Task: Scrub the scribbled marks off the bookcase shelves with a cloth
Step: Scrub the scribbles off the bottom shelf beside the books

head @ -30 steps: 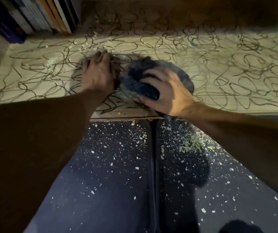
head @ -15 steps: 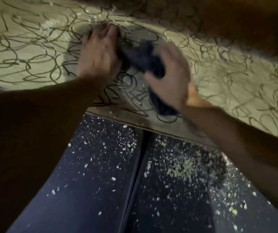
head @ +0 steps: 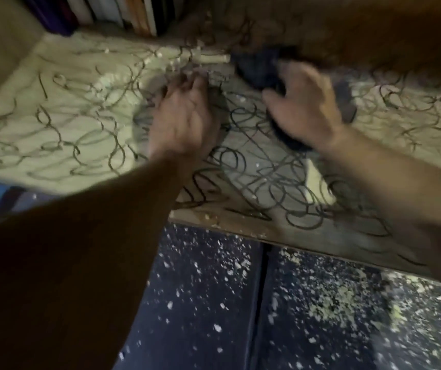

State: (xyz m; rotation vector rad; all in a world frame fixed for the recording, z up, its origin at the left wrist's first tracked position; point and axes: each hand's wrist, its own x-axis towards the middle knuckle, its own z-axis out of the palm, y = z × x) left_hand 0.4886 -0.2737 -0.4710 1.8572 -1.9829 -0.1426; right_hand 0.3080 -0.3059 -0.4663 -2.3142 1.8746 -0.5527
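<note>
Right hand grip curled over dark cloth at upper centre, cloth bulging beyond fingertips, left hand flat on scribbled shelf

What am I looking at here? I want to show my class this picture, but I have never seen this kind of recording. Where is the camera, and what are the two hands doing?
There is no machine: a person wears the camera on the head, so it looks forward and down at their own arms. The left hand rests flat on the bookcase shelf, fingers straight. The right hand grips a dark cloth and presses it to the shelf. Black scribbled marks cover the pale surface, with pale crumbs scattered about. Books stand at the back left. The picture is blurred by motion. Below are the person's dark trousers, speckled with crumbs.
</note>
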